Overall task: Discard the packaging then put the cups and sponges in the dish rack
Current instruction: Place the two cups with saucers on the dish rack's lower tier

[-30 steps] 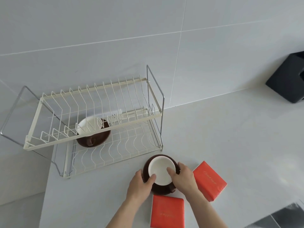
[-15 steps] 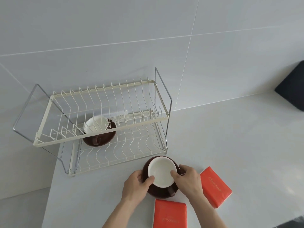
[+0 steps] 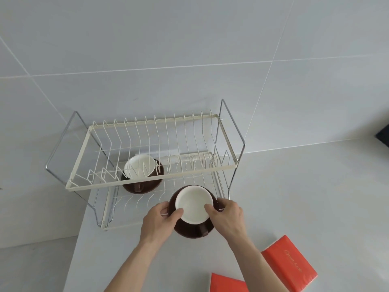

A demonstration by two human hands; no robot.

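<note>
Both hands grip one cup-and-saucer set; the left hand clasps the saucer rim at the set's 9 o'clock side with the thumb pressed on the cup rim; the right hand clasps the opposite side at 3 o'clock, thumb likewise on the cup rim; neither hand is spread flat. The held cup is white inside and brown outside; it sits on a brown saucer; the cup handle points toward 6 o'clock. The set is at the front edge of the dish rack, overlapping the lower tier's front right portion; whether it touches the wires cannot be told.

The dish rack is a two-tier cream wire unit with chrome side frames; it stands on the desk at 12 o'clock from the hands, against the tiled wall. A second cup on its own brown saucer rests on the lower tier, at 11 o'clock from the held set, partly screened by the upper tier's wires.

Two red packets lie on the desk; one packet is at 4 o'clock from the hands, beside the right forearm; the other packet is at 6 o'clock, cut off by the frame edge. A dark object shows at the far 3 o'clock edge; its kind cannot be told.
</note>
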